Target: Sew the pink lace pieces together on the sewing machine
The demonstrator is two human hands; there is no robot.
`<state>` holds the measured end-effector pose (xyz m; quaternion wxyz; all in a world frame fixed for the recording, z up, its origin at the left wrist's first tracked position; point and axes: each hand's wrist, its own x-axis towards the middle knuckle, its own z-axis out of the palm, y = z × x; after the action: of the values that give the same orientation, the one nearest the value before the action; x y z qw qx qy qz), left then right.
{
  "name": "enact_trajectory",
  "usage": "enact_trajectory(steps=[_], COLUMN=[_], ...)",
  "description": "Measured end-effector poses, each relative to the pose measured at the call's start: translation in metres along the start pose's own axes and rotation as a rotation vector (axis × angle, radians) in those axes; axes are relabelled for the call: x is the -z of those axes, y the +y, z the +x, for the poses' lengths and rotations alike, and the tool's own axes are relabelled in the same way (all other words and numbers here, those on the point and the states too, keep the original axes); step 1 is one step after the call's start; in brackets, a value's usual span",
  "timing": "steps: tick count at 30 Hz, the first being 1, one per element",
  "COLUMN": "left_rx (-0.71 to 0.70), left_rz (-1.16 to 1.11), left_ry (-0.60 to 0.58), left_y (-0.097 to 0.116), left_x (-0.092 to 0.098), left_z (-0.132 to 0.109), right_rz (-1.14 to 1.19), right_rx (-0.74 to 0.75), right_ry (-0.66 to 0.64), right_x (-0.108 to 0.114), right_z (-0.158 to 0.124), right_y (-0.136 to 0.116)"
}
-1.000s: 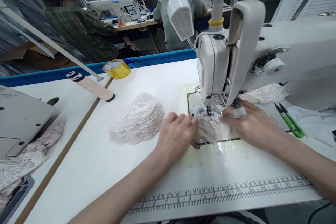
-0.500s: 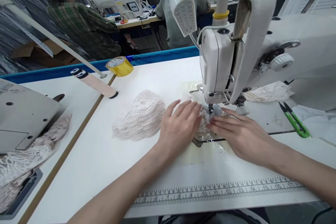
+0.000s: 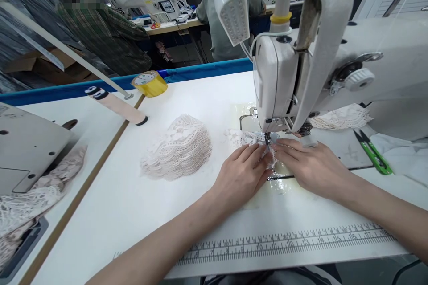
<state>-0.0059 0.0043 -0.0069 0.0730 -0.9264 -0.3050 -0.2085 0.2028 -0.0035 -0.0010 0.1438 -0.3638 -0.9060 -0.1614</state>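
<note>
A small piece of white lace (image 3: 245,136) lies on the sewing machine's bed, partly under the presser foot (image 3: 267,139) and needle. My left hand (image 3: 242,167) rests on its near left part, fingers stretched out flat and close to the foot. From the right, my right hand (image 3: 309,164) reaches in with fingers extended flat, their tips at the lace just right of the needle. Both thumbs are mostly hidden. The white sewing machine (image 3: 277,80) stands over the fingertips. Left of my left hand sits a pile of lace pieces (image 3: 180,147).
Green thread snips (image 3: 374,153) and more lace (image 3: 343,116) lie at right. Yellow tape (image 3: 150,83) and a pale pink roll (image 3: 117,107) are at back left. A ruler strip (image 3: 281,245) runs along the front edge. Two people sit beyond the blue table edge (image 3: 207,70).
My left hand has moved right and nearer to me, uncovering the lace's left part. My right hand has shifted slightly, still beside the needle. The view has shifted a little.
</note>
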Motion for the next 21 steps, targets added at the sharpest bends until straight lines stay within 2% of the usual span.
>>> enact_trajectory(steps=[12, 21], left_rx=[0.001, 0.046], left_rz=[0.036, -0.028], left_ry=[0.005, 0.003], left_y=[0.0005, 0.0015], left_x=[-0.0008, -0.0003], left_z=[-0.0007, -0.0012], right_rz=[-0.011, -0.017], right_rx=[-0.002, -0.008], right_ry=[-0.001, 0.045], right_x=[0.0006, 0.0007], right_z=[-0.0016, 0.0004], right_y=[-0.0025, -0.002])
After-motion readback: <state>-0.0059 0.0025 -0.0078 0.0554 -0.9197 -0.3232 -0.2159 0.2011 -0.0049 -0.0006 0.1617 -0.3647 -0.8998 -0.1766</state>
